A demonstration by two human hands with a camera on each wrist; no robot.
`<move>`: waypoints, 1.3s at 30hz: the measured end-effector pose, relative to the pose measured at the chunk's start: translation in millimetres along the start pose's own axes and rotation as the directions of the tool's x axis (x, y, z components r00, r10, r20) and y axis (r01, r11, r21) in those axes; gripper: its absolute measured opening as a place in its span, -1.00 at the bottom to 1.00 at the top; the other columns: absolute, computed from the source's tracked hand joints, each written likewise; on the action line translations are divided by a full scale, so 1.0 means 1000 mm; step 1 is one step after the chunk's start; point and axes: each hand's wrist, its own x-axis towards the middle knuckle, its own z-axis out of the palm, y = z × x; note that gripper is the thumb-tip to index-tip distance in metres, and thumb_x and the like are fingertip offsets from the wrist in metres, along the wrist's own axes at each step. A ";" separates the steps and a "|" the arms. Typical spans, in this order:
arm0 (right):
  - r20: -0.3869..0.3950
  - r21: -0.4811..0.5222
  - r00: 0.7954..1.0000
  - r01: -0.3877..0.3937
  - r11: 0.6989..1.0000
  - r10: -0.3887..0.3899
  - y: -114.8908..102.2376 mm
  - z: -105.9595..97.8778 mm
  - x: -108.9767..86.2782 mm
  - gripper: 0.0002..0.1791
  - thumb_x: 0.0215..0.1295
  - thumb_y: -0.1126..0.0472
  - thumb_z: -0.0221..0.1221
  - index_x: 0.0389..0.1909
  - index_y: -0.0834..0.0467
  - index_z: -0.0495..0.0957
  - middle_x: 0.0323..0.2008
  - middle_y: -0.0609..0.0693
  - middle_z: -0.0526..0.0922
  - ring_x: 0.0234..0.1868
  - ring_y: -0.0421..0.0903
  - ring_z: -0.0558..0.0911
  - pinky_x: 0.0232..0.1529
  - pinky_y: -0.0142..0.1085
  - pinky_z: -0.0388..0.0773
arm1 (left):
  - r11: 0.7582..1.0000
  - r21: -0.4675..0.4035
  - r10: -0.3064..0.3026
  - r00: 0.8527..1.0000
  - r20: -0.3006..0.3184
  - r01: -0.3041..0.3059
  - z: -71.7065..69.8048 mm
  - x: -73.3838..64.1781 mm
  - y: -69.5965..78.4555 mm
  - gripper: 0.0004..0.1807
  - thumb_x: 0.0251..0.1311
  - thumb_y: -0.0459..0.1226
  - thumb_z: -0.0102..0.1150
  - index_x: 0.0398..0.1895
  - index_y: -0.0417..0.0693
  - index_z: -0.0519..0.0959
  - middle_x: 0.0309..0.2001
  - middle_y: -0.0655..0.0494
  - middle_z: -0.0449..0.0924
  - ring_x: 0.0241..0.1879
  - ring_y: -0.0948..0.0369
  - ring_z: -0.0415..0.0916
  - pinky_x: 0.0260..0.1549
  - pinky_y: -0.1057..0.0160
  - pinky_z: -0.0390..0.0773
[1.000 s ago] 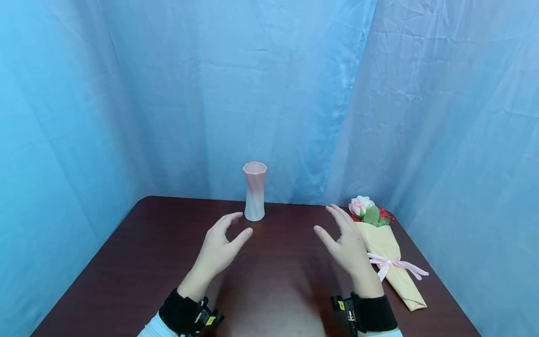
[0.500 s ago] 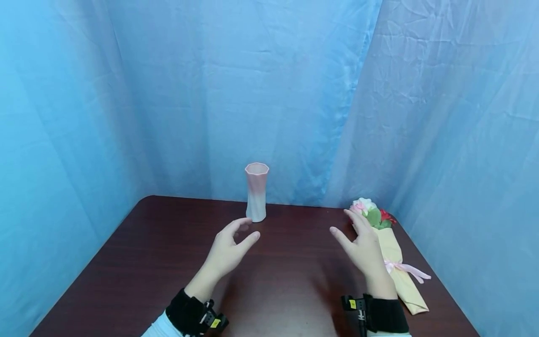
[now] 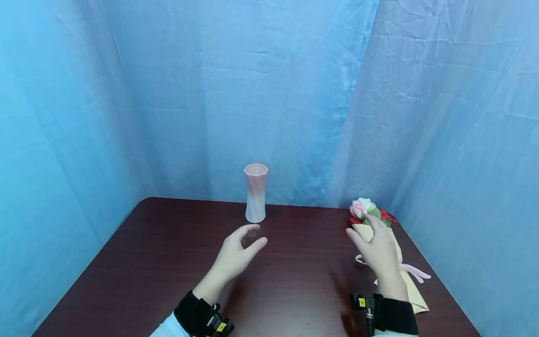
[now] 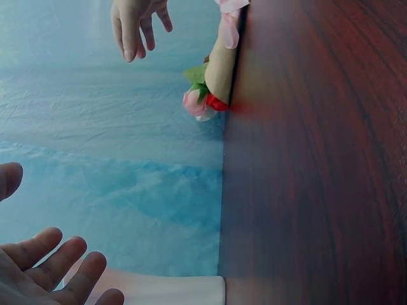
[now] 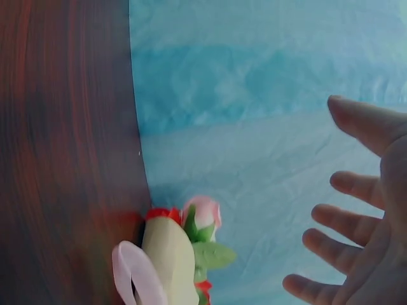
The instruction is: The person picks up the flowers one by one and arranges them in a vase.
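A tall vase [image 3: 256, 194], pink at the top and white below, stands upright near the table's back edge. My left hand [image 3: 236, 252] is held above the table in front of the vase, fingers relaxed and apart from it. On the right side lies a bouquet [image 3: 410, 285] in cream wrapping with a pink ribbon [image 3: 412, 270], its white-pink and red flowers [image 3: 363, 207] toward the back. Over the bouquet hovers my right hand [image 3: 380, 250], hiding part of the wrapping. In the right wrist view its spread fingers [image 5: 346, 222] hold nothing, with a gap to the bouquet [image 5: 168, 257].
The dark wooden table [image 3: 139, 262] has its back edge close to a blue curtain [image 3: 269, 93], which also hangs along both sides. A black strap with a small camera sits on each wrist.
My right hand has moved right, from beside the bouquet to over it. The left hand has shifted slightly right and nearer to me. Vase and bouquet stay where they were.
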 end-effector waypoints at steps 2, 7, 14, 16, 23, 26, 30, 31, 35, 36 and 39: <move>0.008 -0.033 1.000 -0.024 0.999 0.024 0.005 -0.004 0.000 -0.05 0.34 -0.28 0.23 0.52 0.25 0.22 0.46 0.37 0.23 0.45 0.38 0.19 0.28 0.40 0.17 | 1.000 0.008 -0.003 1.000 0.004 0.003 0.002 -0.001 0.000 -0.42 0.31 0.09 0.31 0.31 0.06 0.52 0.21 0.01 0.58 0.20 0.01 0.51 0.16 -0.11 0.49; 0.038 -0.075 0.994 -0.103 0.992 0.106 0.021 -0.013 -0.002 -0.05 0.37 -0.23 0.24 0.51 0.32 0.18 0.45 0.43 0.18 0.44 0.41 0.17 0.29 0.38 0.15 | 1.000 0.014 -0.016 1.000 0.026 0.015 0.006 -0.002 0.000 -0.42 0.32 0.08 0.30 0.31 0.04 0.52 0.21 0.03 0.58 0.19 0.02 0.52 0.16 -0.10 0.50; 0.140 -0.099 0.964 -0.211 0.972 0.224 0.044 -0.027 -0.003 0.02 0.38 -0.27 0.19 0.53 0.38 0.08 0.45 0.49 0.13 0.44 0.48 0.11 0.30 0.38 0.12 | 1.000 -0.010 -0.007 0.998 0.058 0.007 0.011 -0.001 -0.002 -0.45 0.34 0.06 0.28 0.28 0.00 0.54 0.16 0.04 0.60 0.17 -0.01 0.53 0.17 -0.14 0.48; 0.160 -0.103 0.956 -0.230 0.968 0.244 0.050 -0.030 -0.003 0.03 0.38 -0.25 0.20 0.52 0.41 0.07 0.44 0.50 0.13 0.43 0.48 0.10 0.31 0.38 0.10 | 1.000 -0.012 -0.015 0.997 0.074 0.016 0.012 -0.001 -0.002 -0.47 0.35 0.06 0.26 0.26 0.00 0.55 0.16 0.05 0.61 0.17 0.01 0.54 0.15 -0.11 0.50; 0.240 -0.152 0.897 -0.344 0.927 0.372 0.073 -0.036 -0.003 0.16 0.34 -0.34 0.17 0.53 0.46 -0.06 0.44 0.57 0.03 0.42 0.54 0.04 0.28 0.44 0.09 | 0.995 -0.025 -0.088 0.983 0.162 0.093 0.016 0.002 -0.008 -0.49 0.38 0.04 0.24 0.25 -0.02 0.55 0.20 0.01 0.59 0.19 0.01 0.54 0.08 -0.07 0.56; 0.273 -0.176 0.872 -0.370 0.912 0.407 0.081 -0.038 -0.005 0.21 0.31 -0.38 0.16 0.52 0.49 -0.09 0.42 0.60 0.01 0.39 0.57 0.04 0.25 0.44 0.13 | 0.992 -0.025 -0.113 0.974 0.197 0.121 0.018 0.000 -0.010 -0.46 0.37 0.07 0.23 0.26 -0.03 0.55 0.22 0.03 0.58 0.23 -0.01 0.51 0.10 -0.09 0.55; 0.299 -0.197 0.860 -0.368 0.909 0.413 0.090 -0.037 -0.007 0.20 0.33 -0.37 0.15 0.49 0.54 -0.08 0.39 0.63 0.03 0.37 0.59 0.07 0.26 0.41 0.15 | 0.988 -0.032 -0.137 0.964 0.228 0.148 0.021 -0.002 -0.013 -0.45 0.37 0.09 0.23 0.26 -0.05 0.55 0.22 0.01 0.57 0.24 -0.03 0.49 0.10 -0.10 0.55; 0.306 -0.195 0.858 -0.367 0.910 0.412 0.092 -0.036 -0.007 0.20 0.33 -0.37 0.14 0.49 0.54 -0.08 0.39 0.63 0.04 0.37 0.59 0.07 0.26 0.41 0.15 | 0.988 -0.034 -0.139 0.962 0.234 0.151 0.021 -0.002 -0.013 -0.45 0.38 0.08 0.23 0.26 -0.05 0.55 0.23 0.00 0.57 0.24 -0.04 0.49 0.10 -0.10 0.55; 0.335 -0.186 0.845 -0.375 0.908 0.418 0.099 -0.033 -0.009 0.20 0.33 -0.37 0.13 0.48 0.56 -0.07 0.38 0.63 0.06 0.38 0.58 0.07 0.27 0.40 0.14 | 0.988 -0.044 -0.131 0.959 0.251 0.146 0.022 -0.001 -0.013 -0.47 0.39 0.06 0.23 0.25 -0.07 0.55 0.22 -0.01 0.58 0.24 -0.04 0.49 0.10 -0.11 0.55; 0.345 -0.180 0.837 -0.386 0.905 0.426 0.101 -0.032 -0.010 0.21 0.32 -0.38 0.14 0.48 0.55 -0.08 0.39 0.63 0.05 0.38 0.58 0.06 0.28 0.40 0.13 | 0.989 -0.044 -0.126 0.959 0.254 0.142 0.022 -0.001 -0.013 -0.47 0.39 0.06 0.23 0.25 -0.07 0.55 0.22 -0.02 0.58 0.24 -0.04 0.49 0.11 -0.11 0.54; 0.361 -0.179 0.819 -0.409 0.895 0.447 0.105 -0.029 -0.011 0.19 0.31 -0.36 0.18 0.49 0.53 -0.05 0.39 0.62 0.05 0.39 0.58 0.04 0.29 0.39 0.13 | 0.990 -0.042 -0.117 0.958 0.262 0.133 0.023 -0.001 -0.013 -0.46 0.39 0.06 0.23 0.25 -0.08 0.55 0.21 -0.01 0.58 0.24 -0.03 0.50 0.12 -0.10 0.54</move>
